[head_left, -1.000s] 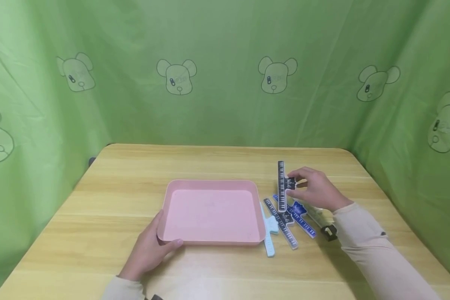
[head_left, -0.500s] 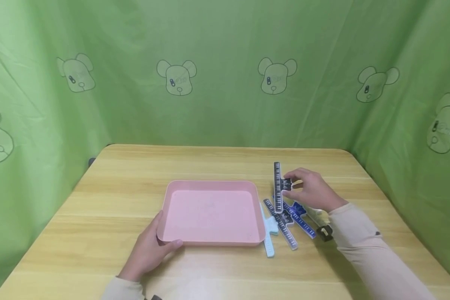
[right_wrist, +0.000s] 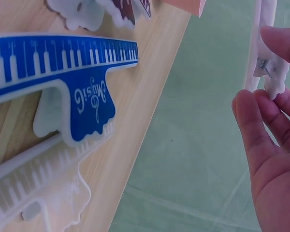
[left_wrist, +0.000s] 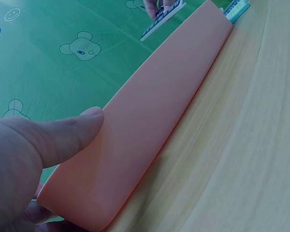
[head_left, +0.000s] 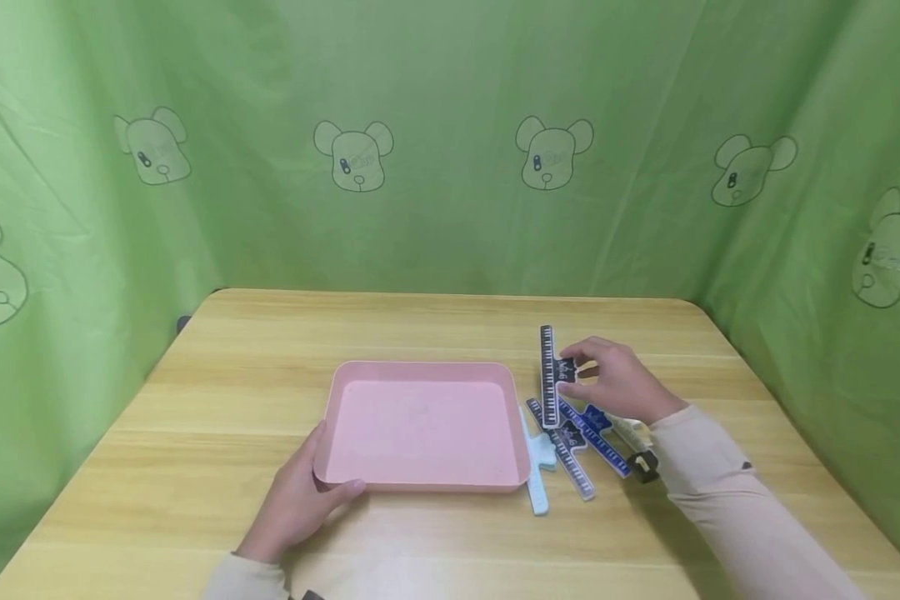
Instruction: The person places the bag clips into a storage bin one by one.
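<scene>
My right hand (head_left: pixel 618 382) pinches a black piano-key music clip (head_left: pixel 547 379) by its grip tab, above the table. Its white back and spring (right_wrist: pixel 268 67) show in the right wrist view. With thumb on the front wall and fingers round the left side, my left hand (head_left: pixel 296 496) holds the corner of a pink tray (head_left: pixel 435 487). Below the right hand lie a blue music clip (head_left: pixel 607 450), another black clip (head_left: pixel 581 477) and a light-blue clip (head_left: pixel 540 492) beside the tray's right wall. A whitish clip (right_wrist: pixel 53 188) is partly hidden by the right arm in the head view.
The wooden table (head_left: pixel 157 467) has rounded far corners. Green curtains (head_left: pixel 450 233) with bear-head outlines hang behind and on both sides. A small dark object (head_left: pixel 183 322) shows at the table's left edge.
My right hand has drifted left with the held black clip, closer to the tray's right side. The left hand, tray and lying clips have not visibly moved.
</scene>
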`<state>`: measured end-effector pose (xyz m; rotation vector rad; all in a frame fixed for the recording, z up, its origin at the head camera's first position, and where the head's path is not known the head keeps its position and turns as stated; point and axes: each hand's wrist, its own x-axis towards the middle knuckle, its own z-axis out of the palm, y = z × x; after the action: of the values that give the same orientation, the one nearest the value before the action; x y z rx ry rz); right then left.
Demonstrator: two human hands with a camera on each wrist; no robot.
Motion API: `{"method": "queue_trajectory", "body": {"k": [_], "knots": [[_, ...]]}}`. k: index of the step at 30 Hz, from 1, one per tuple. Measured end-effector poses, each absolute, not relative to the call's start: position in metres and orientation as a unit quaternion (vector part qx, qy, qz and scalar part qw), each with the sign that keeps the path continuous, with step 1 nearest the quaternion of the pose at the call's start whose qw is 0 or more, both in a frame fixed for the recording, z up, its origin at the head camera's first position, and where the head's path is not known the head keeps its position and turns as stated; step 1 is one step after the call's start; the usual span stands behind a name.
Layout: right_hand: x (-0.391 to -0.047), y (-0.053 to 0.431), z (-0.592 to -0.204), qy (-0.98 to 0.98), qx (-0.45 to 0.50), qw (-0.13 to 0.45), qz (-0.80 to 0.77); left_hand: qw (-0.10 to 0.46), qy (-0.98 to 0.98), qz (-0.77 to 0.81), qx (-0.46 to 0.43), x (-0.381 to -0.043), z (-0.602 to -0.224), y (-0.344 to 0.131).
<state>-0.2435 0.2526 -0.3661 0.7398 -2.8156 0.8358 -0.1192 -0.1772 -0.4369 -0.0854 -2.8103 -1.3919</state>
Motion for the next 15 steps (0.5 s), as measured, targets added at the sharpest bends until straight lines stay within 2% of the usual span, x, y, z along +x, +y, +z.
{"method": "queue_trajectory", "body": {"k": [15], "knots": [[-0.2446,0.2471,-0.3661,-0.930,0.246,0.052,0.266,0.002,-0.896,-0.443,-0.027,-0.1191,-0.4371,-0.1771]]}}
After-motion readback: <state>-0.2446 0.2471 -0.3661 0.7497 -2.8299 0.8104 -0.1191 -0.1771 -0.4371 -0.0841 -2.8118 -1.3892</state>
